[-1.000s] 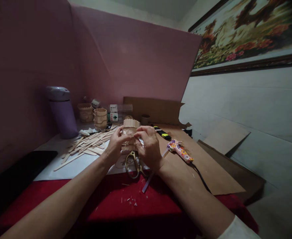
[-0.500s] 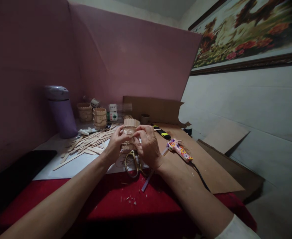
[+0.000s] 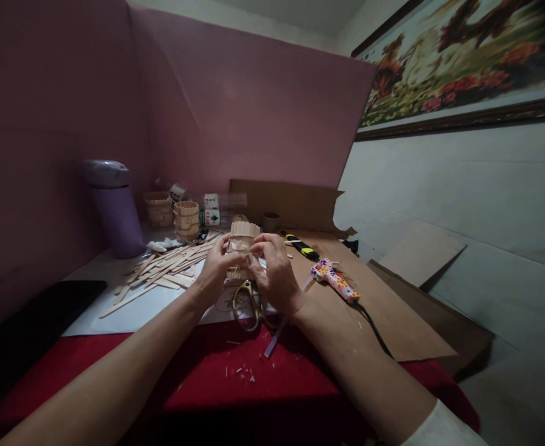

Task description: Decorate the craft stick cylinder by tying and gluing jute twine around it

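Observation:
A small cup made of pale wooden sticks [image 3: 245, 230], with twine around it, stands upright between my hands. My left hand [image 3: 217, 265] grips its left side, thumb across the front. On the right, my right hand [image 3: 275, 269] has its fingers bent together against the cup's front; whatever they pinch is too small to make out. Gold-handled scissors [image 3: 246, 306] lie just below the cup, their blades hidden. A clear glue stick [image 3: 276, 337] pokes out from under my right wrist.
Loose wooden sticks [image 3: 170, 265] lie left on white paper. Behind are two stick cups [image 3: 186, 220] and a purple bottle [image 3: 117, 210]. A flowered glue gun [image 3: 336, 280] and a yellow-black cutter [image 3: 302, 246] rest on cardboard [image 3: 393, 322] at right. Scraps dot the red cloth [image 3: 198, 371].
The fingers of my right hand have shifted slightly at the cup's front. My left hand and the cup have hardly moved.

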A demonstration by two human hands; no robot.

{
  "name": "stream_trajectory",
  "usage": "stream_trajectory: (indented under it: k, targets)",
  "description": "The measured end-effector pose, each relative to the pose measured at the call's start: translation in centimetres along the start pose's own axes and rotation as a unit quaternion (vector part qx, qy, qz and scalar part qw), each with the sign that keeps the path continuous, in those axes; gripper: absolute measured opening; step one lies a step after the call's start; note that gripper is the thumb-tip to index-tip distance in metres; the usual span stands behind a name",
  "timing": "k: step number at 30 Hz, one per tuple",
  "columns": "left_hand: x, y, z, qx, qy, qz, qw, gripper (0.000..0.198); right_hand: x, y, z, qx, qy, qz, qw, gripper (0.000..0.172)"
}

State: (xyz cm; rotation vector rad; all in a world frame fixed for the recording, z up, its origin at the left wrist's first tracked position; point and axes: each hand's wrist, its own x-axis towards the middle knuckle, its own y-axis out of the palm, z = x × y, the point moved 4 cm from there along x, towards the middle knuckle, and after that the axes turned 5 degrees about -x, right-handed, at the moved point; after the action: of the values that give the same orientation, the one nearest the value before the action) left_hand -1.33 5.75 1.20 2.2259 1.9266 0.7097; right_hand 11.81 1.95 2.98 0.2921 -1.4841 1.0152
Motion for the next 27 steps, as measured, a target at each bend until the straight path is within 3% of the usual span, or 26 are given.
stream_trajectory:
  k: [21, 27]
  targets:
    - [0.02, 0.0, -0.36, 0.058, 0.031, -0.01, 0.998, 0.067, 0.37, -0.4, 0.54, -0.08, -0.041, 0.05, 0.995, 0.012]
    - [0.02, -0.12, -0.29, 0.06, 0.024, -0.006, 0.998, 0.067, 0.3, -0.14, 0.08, -0.07, -0.031, 0.029, 0.997, 0.01]
